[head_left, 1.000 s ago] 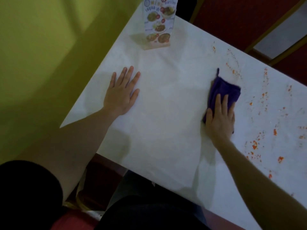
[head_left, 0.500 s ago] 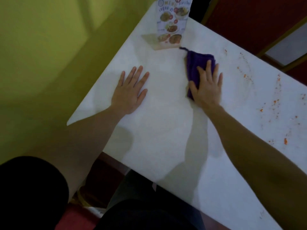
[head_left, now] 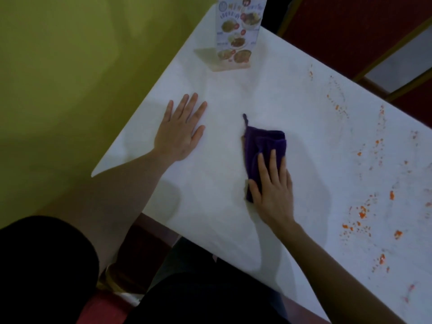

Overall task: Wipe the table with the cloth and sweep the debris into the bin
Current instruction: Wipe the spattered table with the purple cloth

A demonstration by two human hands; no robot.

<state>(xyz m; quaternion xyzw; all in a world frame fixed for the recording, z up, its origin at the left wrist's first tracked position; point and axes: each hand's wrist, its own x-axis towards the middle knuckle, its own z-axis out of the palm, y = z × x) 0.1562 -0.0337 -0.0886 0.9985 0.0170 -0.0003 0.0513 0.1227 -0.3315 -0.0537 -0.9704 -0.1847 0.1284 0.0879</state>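
A folded purple cloth [head_left: 264, 148] lies on the white table [head_left: 233, 94], near the table's middle. My right hand [head_left: 272, 190] presses flat on the cloth's near end, fingers spread over it. My left hand [head_left: 181, 132] rests flat on the bare table to the left, fingers apart, holding nothing. Orange debris [head_left: 361, 213] is scattered in specks and smears over the table's right part, apart from the cloth. No bin shows in the head view.
A standing menu card [head_left: 236, 36] with food pictures is at the table's far corner. A yellow-green wall [head_left: 70, 78] runs along the left. A dark red chair [head_left: 350, 26] is behind the table's far edge. My dark-clothed lap is below the near edge.
My right hand first swept the cloth from the debris side up toward the menu card, then pulled it back down toward the near edge. My left hand stayed flat in place.
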